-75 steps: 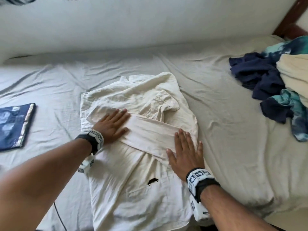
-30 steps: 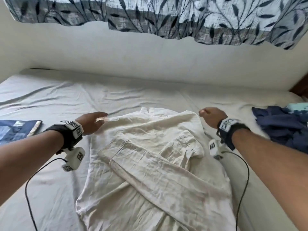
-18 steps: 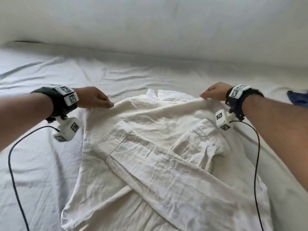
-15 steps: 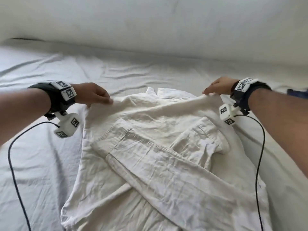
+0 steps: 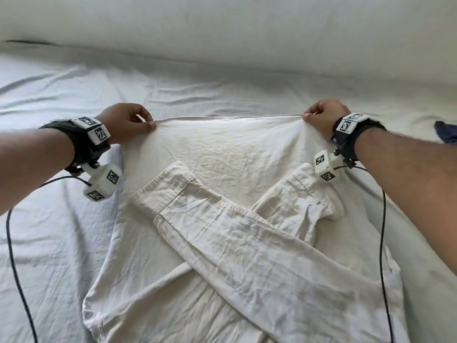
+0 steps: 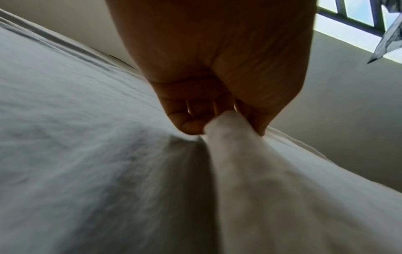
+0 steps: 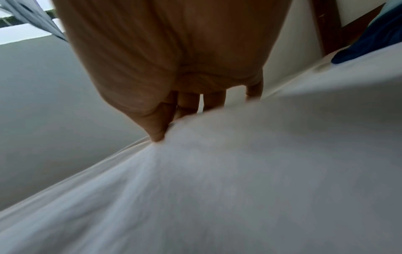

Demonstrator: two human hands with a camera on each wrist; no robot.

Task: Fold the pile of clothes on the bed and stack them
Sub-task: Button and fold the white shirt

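Both sleeves crossed; we're pinching the cream shirt (image 5: 222,154) top edge, left hand (image 5: 123,122) and right hand (image 5: 324,120), final fold and stacking remaining.

A cream shirt (image 5: 222,157) is lying on the sheet (image 5: 49,243), its two sleeves crossing over the body at centre; the left hand (image 5: 125,123) is pinching the far edge at 10 o'clock; the right hand (image 5: 321,120) is pinching the same edge at 2 o'clock; that edge is stretching taut between them; a dark blue garment (image 5: 446,132) is showing at 3 o'clock.
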